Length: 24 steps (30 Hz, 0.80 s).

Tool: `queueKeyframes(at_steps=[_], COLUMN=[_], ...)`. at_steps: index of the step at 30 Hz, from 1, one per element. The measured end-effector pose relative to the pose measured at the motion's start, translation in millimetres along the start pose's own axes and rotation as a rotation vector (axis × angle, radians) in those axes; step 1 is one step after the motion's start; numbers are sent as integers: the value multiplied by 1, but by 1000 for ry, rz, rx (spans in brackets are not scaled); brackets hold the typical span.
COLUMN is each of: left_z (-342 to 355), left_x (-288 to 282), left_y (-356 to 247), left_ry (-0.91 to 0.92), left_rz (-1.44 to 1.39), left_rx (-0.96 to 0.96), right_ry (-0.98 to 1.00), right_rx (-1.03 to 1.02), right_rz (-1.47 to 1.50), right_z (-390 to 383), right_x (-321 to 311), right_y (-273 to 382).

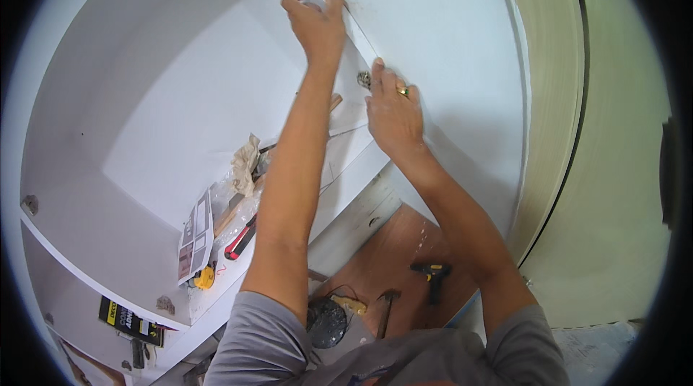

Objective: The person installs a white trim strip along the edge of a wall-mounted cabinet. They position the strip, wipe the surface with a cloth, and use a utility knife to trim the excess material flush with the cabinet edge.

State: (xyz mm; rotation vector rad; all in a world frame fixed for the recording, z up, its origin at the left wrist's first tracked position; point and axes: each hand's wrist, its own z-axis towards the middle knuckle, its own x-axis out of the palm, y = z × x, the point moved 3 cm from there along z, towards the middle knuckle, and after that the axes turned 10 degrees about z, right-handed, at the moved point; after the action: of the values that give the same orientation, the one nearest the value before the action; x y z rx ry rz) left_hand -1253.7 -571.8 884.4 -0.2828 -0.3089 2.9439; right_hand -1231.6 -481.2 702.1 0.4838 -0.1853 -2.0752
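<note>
My left hand [318, 28] is raised beside the long edge of a white panel [447, 32], its fingers apart and bent. One fingertip of it meets the panel's edge; a small dark patch between the fingers is unclear. Lower down, my right hand [395, 111] grips the same panel near its edge, the index finger stretched along it and a ring with a green stone on another finger. A metal hinge [364, 80] sits just left of those fingers. Left of the panel opens a white cabinet [188, 75].
On the cabinet's bottom board lie a red utility knife [240, 239], a yellow tape measure [204, 278], a printed sheet [195, 238] and crumpled paper [245, 162]. Below are a cordless drill [433, 281], a hammer [387, 310] and a dark round bundle [327, 322]. A beige wall [613, 133] stands right.
</note>
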Motion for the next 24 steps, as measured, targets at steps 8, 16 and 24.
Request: queueKeyframes(at_steps=[8, 16, 24], left_z=[-104, -115, -161], left_x=[7, -13, -14], left_y=[14, 26, 37], left_ry=[90, 411, 653], left_rz=[-19, -326, 93], left_rx=[-131, -237, -248], right_ry=[99, -123, -107], right_rx=[84, 269, 313], right_rz=[211, 604, 539], right_z=[-42, -112, -97], right_x=[-17, -7, 10], right_y=[-7, -38, -34])
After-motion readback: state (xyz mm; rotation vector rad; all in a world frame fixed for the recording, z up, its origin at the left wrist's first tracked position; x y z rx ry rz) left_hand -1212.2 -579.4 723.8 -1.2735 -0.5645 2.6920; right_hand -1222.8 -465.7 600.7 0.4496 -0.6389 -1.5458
